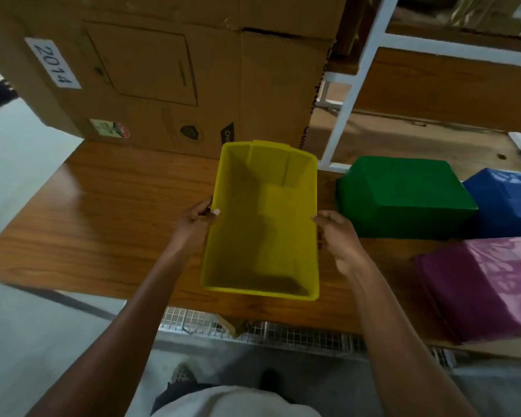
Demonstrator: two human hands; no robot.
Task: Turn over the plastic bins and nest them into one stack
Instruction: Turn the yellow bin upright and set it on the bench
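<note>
wooden tabletop (103,212) runs across the view, and over its near edge the left hand (193,230) and right hand (340,239) each grip a long rim of the yellow bin (262,221), fingers curled over the edges, holding it mouth-up with nothing inside. just right of it the green bin (403,197) lies upside down on the table, touching the overturned blue bin (509,200), with the overturned purple bin (487,284) nearer the front edge. behind stand a cardboard box (163,73) labelled 2014 and a white shelf frame (352,97).
</note>
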